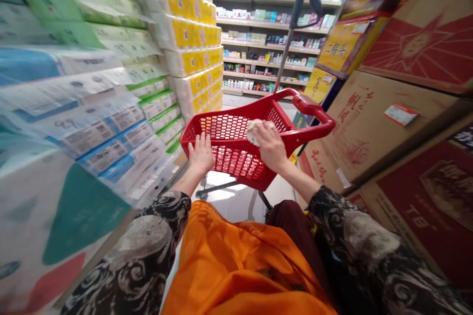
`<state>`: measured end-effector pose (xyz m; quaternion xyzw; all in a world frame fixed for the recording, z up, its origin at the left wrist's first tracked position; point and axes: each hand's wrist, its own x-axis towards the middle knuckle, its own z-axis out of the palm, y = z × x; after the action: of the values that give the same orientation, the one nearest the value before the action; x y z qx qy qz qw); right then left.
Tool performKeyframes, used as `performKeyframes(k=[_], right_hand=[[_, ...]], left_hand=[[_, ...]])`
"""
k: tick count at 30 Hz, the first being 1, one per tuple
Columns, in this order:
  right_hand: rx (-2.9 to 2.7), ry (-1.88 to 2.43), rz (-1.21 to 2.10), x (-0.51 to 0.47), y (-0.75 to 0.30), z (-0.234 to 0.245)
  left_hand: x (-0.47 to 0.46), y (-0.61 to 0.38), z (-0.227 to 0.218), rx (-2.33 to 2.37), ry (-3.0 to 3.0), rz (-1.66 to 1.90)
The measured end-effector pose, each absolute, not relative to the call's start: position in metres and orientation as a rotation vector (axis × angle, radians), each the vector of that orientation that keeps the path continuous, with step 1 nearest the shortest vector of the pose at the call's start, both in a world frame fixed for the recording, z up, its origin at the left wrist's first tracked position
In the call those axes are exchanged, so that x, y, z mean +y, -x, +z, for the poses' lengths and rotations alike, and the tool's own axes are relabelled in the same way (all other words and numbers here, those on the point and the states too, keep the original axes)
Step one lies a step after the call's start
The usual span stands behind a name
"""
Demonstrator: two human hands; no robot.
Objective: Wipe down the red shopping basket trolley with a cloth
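Note:
A red plastic shopping cart (240, 157) with a mesh basket stands crosswise in front of me, its handle to the right. My left hand (201, 155) lies on the near side of the basket toward its left end, fingers stretched out. Bunched under the fingers of my right hand (271, 145) is a whitish cloth (255, 132), pressed at the near rim of the basket. Part of the cloth is hidden by that hand.
Stacked tissue packs (185, 34) line the left side. Cardboard boxes (369, 123) are piled close on the right. Behind the cart, a grey pole with a black grip (306, 7) leans upright before shelves (266, 24) of small goods.

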<state>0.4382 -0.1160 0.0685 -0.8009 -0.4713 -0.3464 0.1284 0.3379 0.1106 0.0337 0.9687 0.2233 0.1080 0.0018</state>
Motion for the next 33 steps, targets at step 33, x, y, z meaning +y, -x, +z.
performKeyframes(k=[33], right_hand=[[-1.306,2.411,-0.477,-0.140,-0.464,0.044]], left_hand=[[0.046,-0.304,0.020,0.456,-3.218,0.043]])
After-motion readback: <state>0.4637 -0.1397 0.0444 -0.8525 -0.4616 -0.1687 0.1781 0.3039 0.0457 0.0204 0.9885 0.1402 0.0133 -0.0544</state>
